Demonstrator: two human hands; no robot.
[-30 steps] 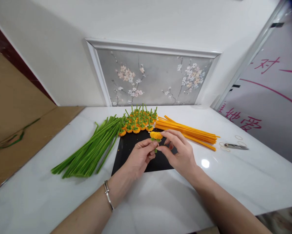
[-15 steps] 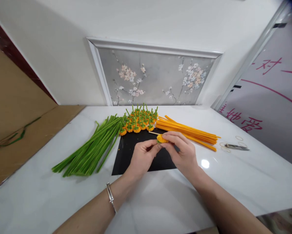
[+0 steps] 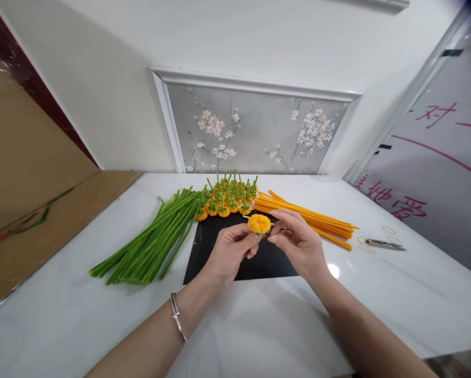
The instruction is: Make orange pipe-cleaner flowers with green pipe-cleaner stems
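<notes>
An orange pipe-cleaner pumpkin (image 3: 259, 223) with green underneath is pinched by my left hand (image 3: 232, 248) above a black mat (image 3: 209, 241). Just right of it is my right hand (image 3: 298, 242), its thumb and index finger apart, with nothing visible held between them. Behind the pumpkin a thin pale stick (image 3: 246, 217) shows in part. Several finished orange pumpkins (image 3: 223, 211) with upright green stems stand at the mat's back edge. A bundle of green pipe cleaners (image 3: 152, 239) lies at the left, and orange ones (image 3: 310, 214) lie at the right.
Scissors (image 3: 385, 244) and thin rubber bands (image 3: 388, 230) lie at the right of the white table (image 3: 377, 299). Cardboard (image 3: 81, 210) borders the table on the left. Behind stand a wall with a framed floral panel (image 3: 254, 126) and a whiteboard (image 3: 443, 157) at the right.
My right fingers have come off the pumpkin and spread. The pumpkin now shows its ribbed orange face toward me. The camera view has shifted slightly.
</notes>
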